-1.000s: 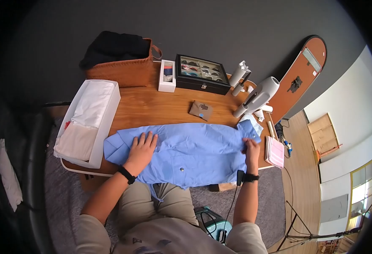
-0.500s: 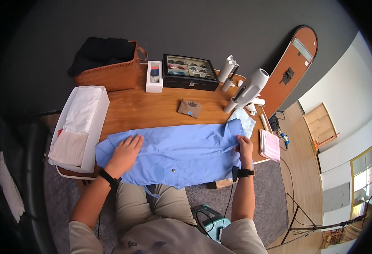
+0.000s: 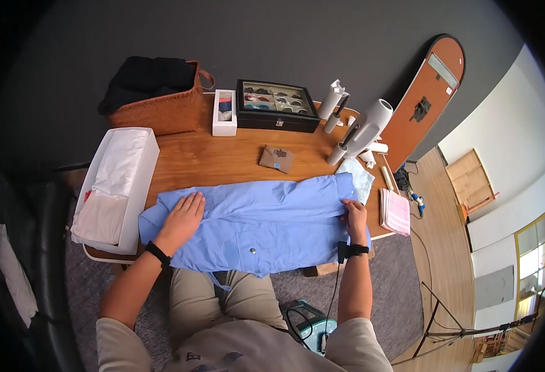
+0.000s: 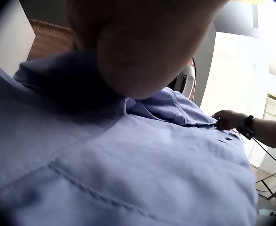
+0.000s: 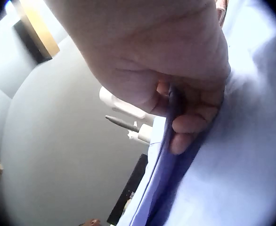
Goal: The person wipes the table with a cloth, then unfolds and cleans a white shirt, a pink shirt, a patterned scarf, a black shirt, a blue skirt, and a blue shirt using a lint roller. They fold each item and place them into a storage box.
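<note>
A light-blue garment point(image 3: 272, 217) with a stitched patch and a round metal button is spread lengthwise along the front of the table, its near edge hanging over. My left hand point(image 3: 184, 217) rests on its left part with straight fingers and the palm down. In the left wrist view, the heel of the left hand point(image 4: 147, 52) lies over the cloth beside a stitched seam. At the garment's right end, my right hand point(image 3: 355, 218) pinches the edge. The right wrist view shows the fabric edge point(image 5: 172, 108) between the thumb and curled fingers of the right hand point(image 5: 175, 61).
Left of the garment stands a white box point(image 3: 141, 198) of folded white clothes. A brown basket point(image 3: 161, 115), a black glasses case point(image 3: 275, 124) and a small brown packet point(image 3: 276, 159) lie behind. A grey-white appliance point(image 3: 365, 127) and pink cloth point(image 3: 394, 212) are at the right.
The head view has turned, shifting the table leftward in it. My right hand has moved slightly left with the garment's edge, and the raised fold there lies flatter. My left hand stays on the cloth.
</note>
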Demonstrator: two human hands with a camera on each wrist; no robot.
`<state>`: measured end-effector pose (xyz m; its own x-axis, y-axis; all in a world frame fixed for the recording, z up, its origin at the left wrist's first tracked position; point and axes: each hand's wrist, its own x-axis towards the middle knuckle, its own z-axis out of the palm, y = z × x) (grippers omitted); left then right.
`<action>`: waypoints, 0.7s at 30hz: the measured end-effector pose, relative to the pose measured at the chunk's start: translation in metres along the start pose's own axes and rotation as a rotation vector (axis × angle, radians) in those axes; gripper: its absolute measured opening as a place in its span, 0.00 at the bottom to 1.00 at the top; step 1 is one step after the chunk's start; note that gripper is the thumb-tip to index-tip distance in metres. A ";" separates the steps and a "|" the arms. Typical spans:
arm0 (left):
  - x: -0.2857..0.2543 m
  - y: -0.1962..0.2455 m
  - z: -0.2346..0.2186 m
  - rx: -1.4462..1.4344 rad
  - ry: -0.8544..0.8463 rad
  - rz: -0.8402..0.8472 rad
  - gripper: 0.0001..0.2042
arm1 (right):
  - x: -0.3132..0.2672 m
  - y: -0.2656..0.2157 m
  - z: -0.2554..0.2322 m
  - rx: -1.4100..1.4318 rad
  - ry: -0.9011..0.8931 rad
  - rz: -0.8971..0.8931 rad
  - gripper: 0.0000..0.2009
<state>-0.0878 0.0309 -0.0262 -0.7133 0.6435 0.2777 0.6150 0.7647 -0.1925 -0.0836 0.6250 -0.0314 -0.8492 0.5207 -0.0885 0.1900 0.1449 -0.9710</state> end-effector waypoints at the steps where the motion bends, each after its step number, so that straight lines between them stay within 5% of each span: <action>1: 0.002 0.004 -0.007 -0.060 0.034 -0.014 0.26 | -0.001 0.001 0.000 0.000 0.004 0.003 0.11; 7: 0.010 0.012 -0.043 -0.238 0.010 0.073 0.31 | -0.005 -0.029 0.006 0.085 -0.086 0.069 0.11; 9: 0.008 0.010 -0.031 -0.313 -0.034 0.072 0.31 | -0.004 -0.034 -0.012 0.282 0.118 -0.005 0.10; 13: 0.004 -0.007 -0.008 -0.292 -0.066 0.067 0.30 | -0.009 -0.013 -0.013 -0.011 -0.016 0.125 0.11; 18: -0.002 -0.001 -0.016 -0.255 -0.060 0.058 0.28 | -0.014 0.004 -0.022 0.056 -0.007 0.145 0.11; 21: -0.020 0.018 -0.053 -0.196 -0.058 0.008 0.25 | -0.034 0.006 -0.036 -0.026 0.044 -0.052 0.10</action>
<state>-0.0445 0.0300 0.0147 -0.7230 0.6545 0.2210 0.6701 0.7423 -0.0061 -0.0360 0.6385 -0.0267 -0.8358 0.5483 -0.0281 0.1596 0.1937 -0.9680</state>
